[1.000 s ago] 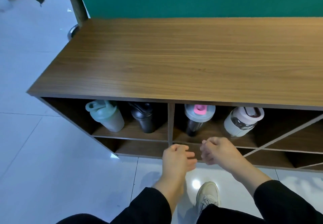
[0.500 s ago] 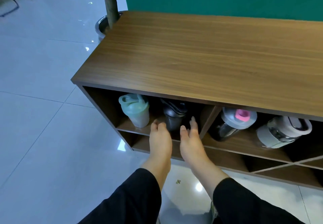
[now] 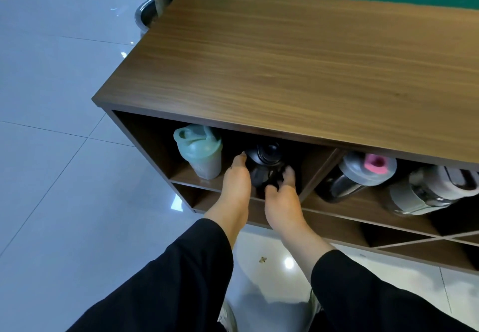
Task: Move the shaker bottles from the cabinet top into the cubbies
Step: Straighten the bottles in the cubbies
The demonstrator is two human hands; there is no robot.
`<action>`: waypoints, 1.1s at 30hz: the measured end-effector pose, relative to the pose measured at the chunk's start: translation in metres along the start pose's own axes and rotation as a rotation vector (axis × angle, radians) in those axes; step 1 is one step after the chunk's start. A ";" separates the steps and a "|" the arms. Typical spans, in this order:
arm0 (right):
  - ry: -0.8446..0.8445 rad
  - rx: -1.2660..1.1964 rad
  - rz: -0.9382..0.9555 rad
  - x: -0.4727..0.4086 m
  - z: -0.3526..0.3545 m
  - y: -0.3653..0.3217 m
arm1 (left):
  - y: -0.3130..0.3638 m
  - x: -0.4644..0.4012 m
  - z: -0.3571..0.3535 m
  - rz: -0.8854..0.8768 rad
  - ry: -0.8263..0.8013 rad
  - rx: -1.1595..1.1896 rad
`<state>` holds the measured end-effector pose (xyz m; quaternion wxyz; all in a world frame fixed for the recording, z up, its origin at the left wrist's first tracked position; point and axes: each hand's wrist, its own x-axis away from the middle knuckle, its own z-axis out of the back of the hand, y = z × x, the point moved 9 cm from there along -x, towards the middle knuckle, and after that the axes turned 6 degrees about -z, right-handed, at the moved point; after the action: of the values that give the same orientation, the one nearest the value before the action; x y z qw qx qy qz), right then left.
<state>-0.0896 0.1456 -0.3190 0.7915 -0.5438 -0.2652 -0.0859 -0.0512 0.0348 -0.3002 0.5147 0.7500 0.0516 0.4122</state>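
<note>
Four shaker bottles already sit in the cubbies and the cabinet top is bare, so the step in hand looks like a last adjustment, not a fresh placement. In the left cubby the mint bottle stands upright on the left and the black bottle stands just to its right. In the cubby to the right, past the divider, the pink-capped bottle and the white bottle both lean over.

Both hands are at the black bottle: the left hand lies along its left side with fingers spread against the body, and the right hand curls around its near right side. Neither is fully clamped; together they cup the bottle between them.

To do this well, I would keep the palms low on the body, press evenly from both sides, and slide the bottle back without tipping it into the mint bottle, which stands close by. The low cubby roof leaves little headroom, so lifting seems unwise; a level push along the shelf should settle it
</note>
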 end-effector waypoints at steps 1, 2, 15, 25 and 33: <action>0.005 -0.007 0.005 0.000 0.001 -0.001 | 0.000 -0.001 0.001 -0.009 0.001 0.012; 0.002 -0.012 0.006 -0.002 0.001 -0.001 | 0.001 0.001 0.002 -0.014 0.008 0.020; -0.076 0.035 -0.026 0.014 0.001 -0.003 | -0.007 -0.015 0.008 -0.025 0.007 0.027; -0.258 0.153 0.032 0.053 -0.053 0.005 | 0.014 -0.004 0.124 -0.050 0.510 0.033; -0.296 -0.001 0.052 0.026 -0.114 -0.028 | 0.033 -0.042 0.127 -0.171 0.292 0.100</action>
<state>-0.0426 0.0352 -0.3135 0.7456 -0.5575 -0.3648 0.0154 -0.0045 -0.0945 -0.3134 0.4971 0.6997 0.2099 0.4683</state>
